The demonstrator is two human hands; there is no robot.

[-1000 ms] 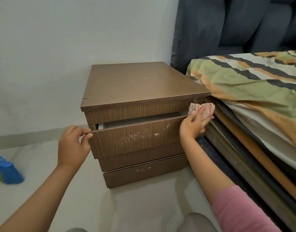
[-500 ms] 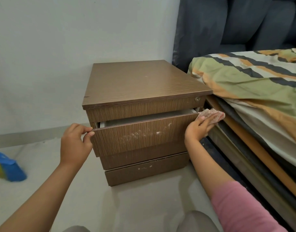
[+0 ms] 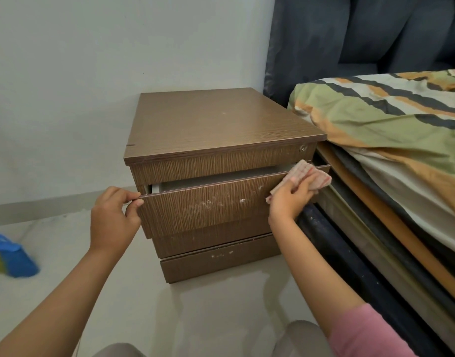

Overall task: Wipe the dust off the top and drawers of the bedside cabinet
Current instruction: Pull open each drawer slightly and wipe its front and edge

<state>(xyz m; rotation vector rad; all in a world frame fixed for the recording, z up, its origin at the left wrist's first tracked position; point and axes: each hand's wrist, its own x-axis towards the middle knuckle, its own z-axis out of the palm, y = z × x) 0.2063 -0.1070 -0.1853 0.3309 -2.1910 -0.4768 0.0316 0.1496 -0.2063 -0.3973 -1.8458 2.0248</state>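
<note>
Cabinet [image 3: 221, 124] beside bed [image 3: 391, 140]; left hand [image 3: 113, 215] pinches drawer [image 3: 208, 204] at its left edge; right hand [image 3: 290, 199], clamped on cloth [image 3: 308, 176], has moved inward from the corner onto the front; white marks remain, wiping barely begun.

I am in a bedroom at home: at the right of the frame a bed [image 3: 391, 228] lies under a striped green, orange and dark blanket [image 3: 386, 117], with a dark padded headboard [image 3: 350, 34] filling the upper right. In the centre a brown wood-grain bedside cabinet [image 3: 221, 119] stands against a plain pale wall [image 3: 92, 73], just beside the bed, on a light tiled floor [image 3: 208, 305].
</note>
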